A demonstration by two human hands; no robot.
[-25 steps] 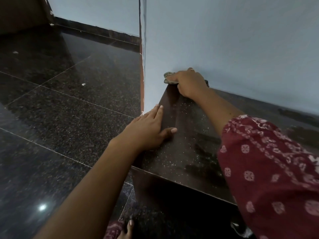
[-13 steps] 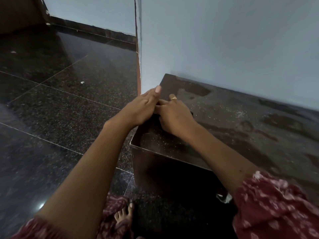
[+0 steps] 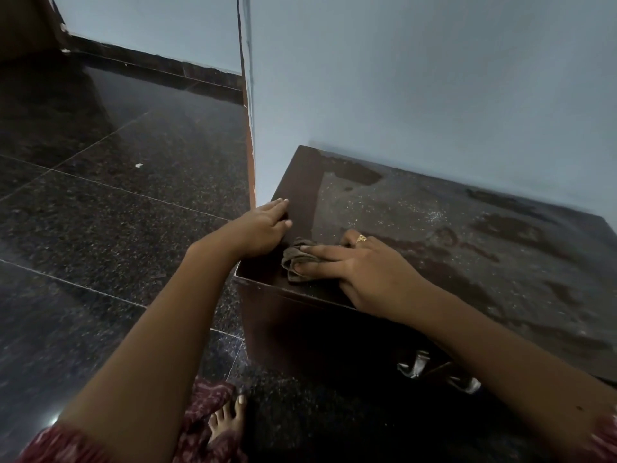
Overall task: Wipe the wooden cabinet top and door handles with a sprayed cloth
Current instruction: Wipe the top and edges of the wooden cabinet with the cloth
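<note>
Much of the cabinet [image 3: 334,335] was lost in shadow: its dark front face ran under the right forearm, and only two metal door handles [image 3: 417,364] caught light low on that face, their shape hard to make out and partly cut off by the arm. The cabinet top [image 3: 434,208] stood against the pale blue wall [image 3: 417,78], its right end running out of the picture; it was dusty and speckled, with darker streaks across it and a clean dark strip along its left edge. The cloth [image 3: 295,259], a small crumpled grey-brown rag, lay on the near left corner of the top, mostly covered by the right hand [image 3: 360,265]. That hand's fingers [image 3: 320,252] were stretched out nearly flat, pressing down on the cloth, so that only its left part showed beyond the fingertips; a gold ring sat on one finger. The left hand [image 3: 260,228] rested just left of the cloth at the top's left edge, fingers extended and together, holding nothing. Whether it touched the cloth could not be told. A bare foot [image 3: 227,421] showed on the black granite floor [image 3: 117,212] below.
</note>
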